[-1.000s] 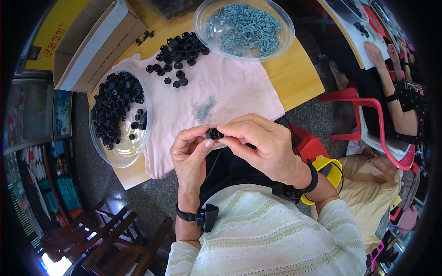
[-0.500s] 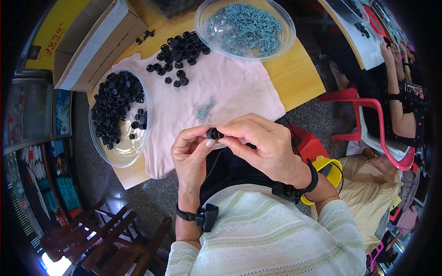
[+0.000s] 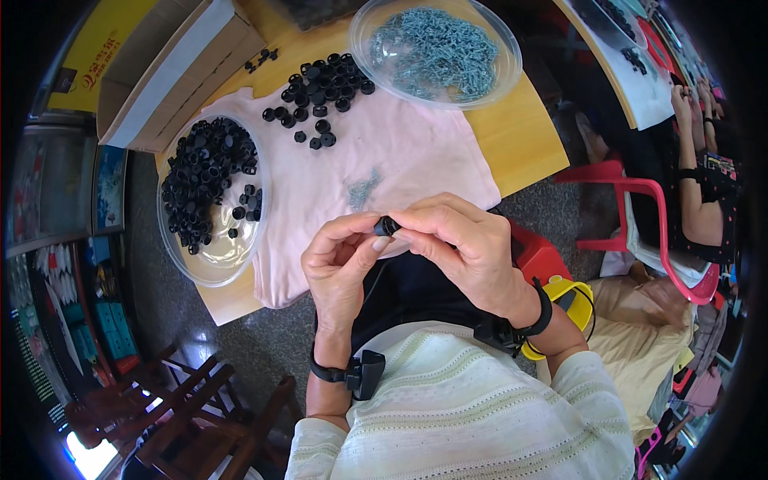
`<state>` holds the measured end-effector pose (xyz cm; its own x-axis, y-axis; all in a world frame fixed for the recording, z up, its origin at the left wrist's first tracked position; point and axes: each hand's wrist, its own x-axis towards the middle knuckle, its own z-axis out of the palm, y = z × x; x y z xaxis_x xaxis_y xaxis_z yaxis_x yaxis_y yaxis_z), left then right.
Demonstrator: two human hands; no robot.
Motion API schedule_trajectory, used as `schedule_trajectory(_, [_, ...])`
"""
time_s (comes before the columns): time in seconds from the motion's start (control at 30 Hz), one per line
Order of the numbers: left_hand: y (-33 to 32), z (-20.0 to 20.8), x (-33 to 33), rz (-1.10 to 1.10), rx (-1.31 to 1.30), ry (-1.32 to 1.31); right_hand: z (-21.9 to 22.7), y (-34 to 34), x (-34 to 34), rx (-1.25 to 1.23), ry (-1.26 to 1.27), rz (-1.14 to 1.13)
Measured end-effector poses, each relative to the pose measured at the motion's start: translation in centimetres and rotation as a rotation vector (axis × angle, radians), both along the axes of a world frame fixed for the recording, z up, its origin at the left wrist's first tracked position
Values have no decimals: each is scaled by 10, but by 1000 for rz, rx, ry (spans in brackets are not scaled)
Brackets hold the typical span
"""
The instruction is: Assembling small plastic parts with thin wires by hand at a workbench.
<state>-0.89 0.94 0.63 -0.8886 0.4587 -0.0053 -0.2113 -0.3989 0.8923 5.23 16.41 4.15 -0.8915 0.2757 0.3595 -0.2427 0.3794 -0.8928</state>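
Between both hands, over the table's near edge, is a small black plastic cap [image 3: 386,226]. My left hand [image 3: 339,268] pinches its left side between thumb and fingertips. On the other side my right hand [image 3: 464,248] grips it with thumb and forefinger; whether it is one piece or two joined cannot be told. Just beyond the hands a small heap of silvery screws [image 3: 364,189] lies on a pink cloth [image 3: 424,152]. Farther off on the cloth sits a pile of loose black caps [image 3: 320,88].
A clear round tray [image 3: 220,268] of black parts stands at the left, another clear tray [image 3: 512,60] of screws at the far right. An open cardboard box [image 3: 172,80] borders the far left. Right of me are a red chair [image 3: 660,208] and another person's arm [image 3: 688,152].
The black cap has turned a little in my fingertips, showing more of its side. Both hands keep their pinch, and the whole view has shifted slightly.
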Motion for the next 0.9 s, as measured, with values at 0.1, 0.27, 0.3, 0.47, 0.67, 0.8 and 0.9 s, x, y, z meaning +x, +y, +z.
schedule_trajectory(0.1, [-1, -1, 1, 15, -44, 9, -2, 0, 0, -9, 2, 8])
schedule_trajectory(0.27, [-1, -3, 2, 20, -41, 30, -4, 2, -1, 1, 1, 20])
schedule_trajectory(0.3, [-1, -3, 2, 20, -42, 29, -4, 2, -2, 23, 13, 22])
schedule_trajectory(0.47, [0, -1, 3, 47, -132, 77, -6, 1, -1, 84, 18, 24])
schedule_trajectory(0.67, [2, 0, 3, 72, -197, 141, -10, -1, -3, 216, 98, 8])
schedule_trajectory(0.8, [3, 0, 3, 76, -191, 130, -12, -1, -4, 179, 71, -22])
schedule_trajectory(0.9, [3, -1, 3, 66, -184, 48, -11, -2, -5, 124, 49, -30])
